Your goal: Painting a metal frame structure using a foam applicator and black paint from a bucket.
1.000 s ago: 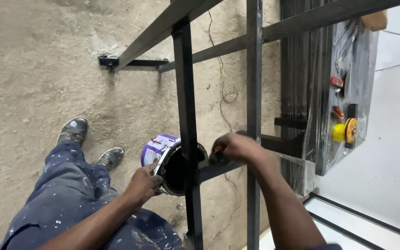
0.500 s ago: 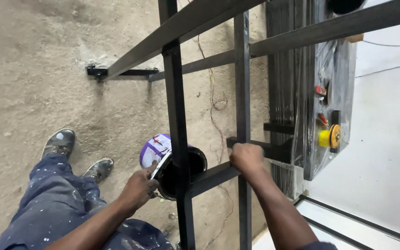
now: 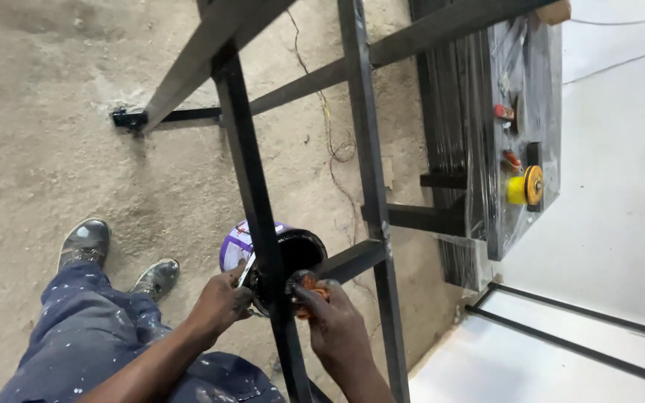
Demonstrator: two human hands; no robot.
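Observation:
A purple-and-white paint can with black paint inside is tilted near my knee, partly behind a black metal bar. My left hand grips the can at its rim. My right hand is closed on a small brush with an orange handle, held at the can's mouth. A black steel frame of square tubes stands between me and the can.
A rough concrete floor lies below, with my two paint-spattered shoes at the left. A plastic-wrapped black panel with a yellow wheel leans at the right. A thin wire runs across the floor. A white surface lies at the right.
My right hand has left the frame's crossbar and come back down to the can's mouth with the brush. The view has shifted so the frame sits further left.

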